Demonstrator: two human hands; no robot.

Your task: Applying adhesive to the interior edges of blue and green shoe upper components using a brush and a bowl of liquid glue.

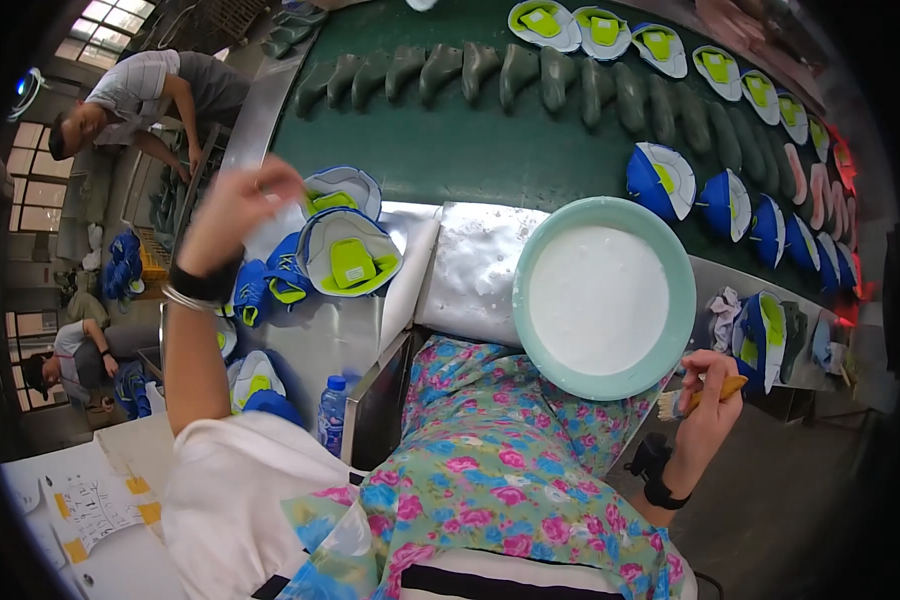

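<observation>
My right hand [708, 395] is closed around the wooden handle of a brush [726, 388], whose pale bristles point left, just below a mint-green basin [526, 310]. White liquid [598, 300] fills much of that basin. On the left my left hand [252, 205] is raised near several blue and white shoe uppers with lime-green linings; motion smears its fingers, so their state is unclear. The nearest shoe upper [350, 262] lies with its opening facing up on the metal table. Beside it sits a blue shoe upper with laces [288, 272].
A green conveyor belt [420, 160] carries a row of dark shoe lasts [475, 72] and more uppers. A blue bottle [332, 410] stands by the table's near side. Red light glows at far right [850, 240]. Two people work at left, one standing [140, 85], one lower down [75, 365].
</observation>
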